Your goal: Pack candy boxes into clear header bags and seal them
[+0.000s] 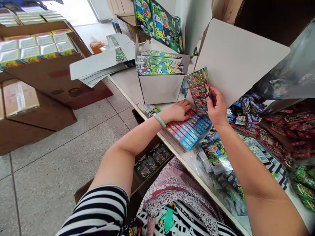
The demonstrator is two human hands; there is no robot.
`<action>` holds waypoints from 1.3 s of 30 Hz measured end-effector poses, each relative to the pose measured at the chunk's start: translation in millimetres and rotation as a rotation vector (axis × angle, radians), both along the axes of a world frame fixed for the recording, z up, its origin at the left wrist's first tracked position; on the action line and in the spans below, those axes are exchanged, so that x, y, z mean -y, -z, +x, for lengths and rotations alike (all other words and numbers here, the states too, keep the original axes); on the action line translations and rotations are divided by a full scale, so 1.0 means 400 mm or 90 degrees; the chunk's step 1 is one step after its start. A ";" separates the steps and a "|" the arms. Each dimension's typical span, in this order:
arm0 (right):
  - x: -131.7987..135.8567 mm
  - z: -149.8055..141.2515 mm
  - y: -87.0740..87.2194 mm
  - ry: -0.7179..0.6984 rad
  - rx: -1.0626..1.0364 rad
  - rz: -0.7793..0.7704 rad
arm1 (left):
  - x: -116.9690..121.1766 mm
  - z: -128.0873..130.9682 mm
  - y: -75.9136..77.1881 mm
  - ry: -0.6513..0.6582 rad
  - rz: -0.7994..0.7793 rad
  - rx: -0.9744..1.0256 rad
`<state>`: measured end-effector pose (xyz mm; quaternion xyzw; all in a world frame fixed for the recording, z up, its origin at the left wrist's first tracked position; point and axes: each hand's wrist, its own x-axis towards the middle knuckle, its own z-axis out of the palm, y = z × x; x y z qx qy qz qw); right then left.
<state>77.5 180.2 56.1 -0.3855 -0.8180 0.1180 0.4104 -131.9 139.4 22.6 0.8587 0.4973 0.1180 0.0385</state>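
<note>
At ten o'clock from the two hands, on the white-topped surface (pixel 125 80), stands an open white cardboard box (pixel 159 91) with green printed packets (pixel 159 68) ranked upright inside and a dark green printed flap (pixel 159 24) raised behind them. Farther off, towards nine, I see a big brown cardboard carton (pixel 61 78) filled with two rows of pale, yellow-edged packages (pixel 39 44). Below the surface's edge, between seven and eight, another brown carton (pixel 83 191) gapes, dark illustrated packs (pixel 152 160) lying in it. Purple wrapped sweets (pixel 248 111) are heaped at three, with red wrapped sweets (pixel 295 126) beyond them.

The glossy rectangular printed card (pixel 199 87) is tilted up above the surface, just at twelve o'clock of a stack of multicoloured printed sheets (pixel 189 134). It has a green border and picture panels one below another, running from green through red to purple and blue. The right hand (pixel 218 106) pinches its side edge, thumb in front, other fingers behind. The left hand (pixel 178 110) rests at the stack's ten o'clock corner, fingers slightly bent; whether they grip anything, I can't tell. The stack's top sheet shows neat rows of small blocks, shading from red to bright blue.
</note>
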 end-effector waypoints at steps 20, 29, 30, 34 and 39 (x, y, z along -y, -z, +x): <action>0.033 0.000 0.100 -0.074 0.238 -0.132 | 0.037 -0.108 0.017 -0.165 -0.003 0.183; 0.064 0.022 0.072 -0.001 0.305 -0.083 | -0.005 -0.072 0.010 -0.174 -0.054 0.194; 0.066 0.019 0.075 0.002 0.315 -0.081 | -0.004 -0.075 0.009 -0.173 -0.055 0.199; 0.065 -0.011 0.115 -0.028 0.314 -0.140 | 0.004 -0.076 0.018 -0.134 -0.075 0.179; 0.059 -0.056 0.129 -0.091 0.304 -0.199 | -0.013 -0.079 0.040 -0.102 -0.101 0.095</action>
